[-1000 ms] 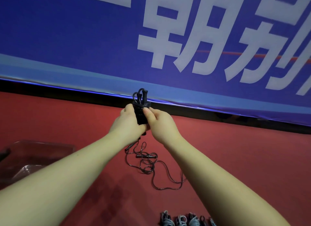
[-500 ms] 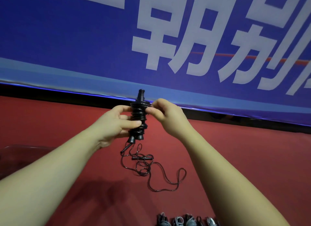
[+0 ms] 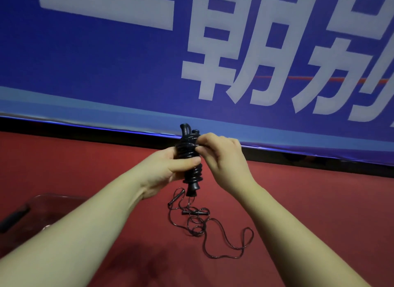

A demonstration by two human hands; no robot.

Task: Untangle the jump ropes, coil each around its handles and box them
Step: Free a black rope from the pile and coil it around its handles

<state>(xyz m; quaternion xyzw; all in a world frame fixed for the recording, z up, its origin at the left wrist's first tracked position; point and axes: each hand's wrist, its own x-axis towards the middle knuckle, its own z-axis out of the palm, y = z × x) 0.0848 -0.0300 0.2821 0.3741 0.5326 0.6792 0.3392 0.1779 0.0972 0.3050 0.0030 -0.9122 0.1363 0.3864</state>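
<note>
I hold a black jump rope [image 3: 188, 158] upright in front of me, its cord wound in tight coils around both handles. My left hand [image 3: 168, 169] grips the middle of the bundle, thumb across the coils. My right hand [image 3: 219, 154] pinches the cord near the top of the bundle. Below, on the red floor, a second black jump rope [image 3: 204, 224] lies loose and tangled, its two thin handles side by side. At the left edge stands a clear plastic box [image 3: 27, 214].
A large blue banner [image 3: 128, 62] with white characters hangs behind, its lower edge just above the red floor [image 3: 319, 212]. A dark item [image 3: 12, 219] lies inside the clear box.
The bundle has come up and turned more upright, so its coils show. My right hand moved from the front of the bundle to its upper right. The view shifted and the coiled ropes at the bottom edge dropped out.
</note>
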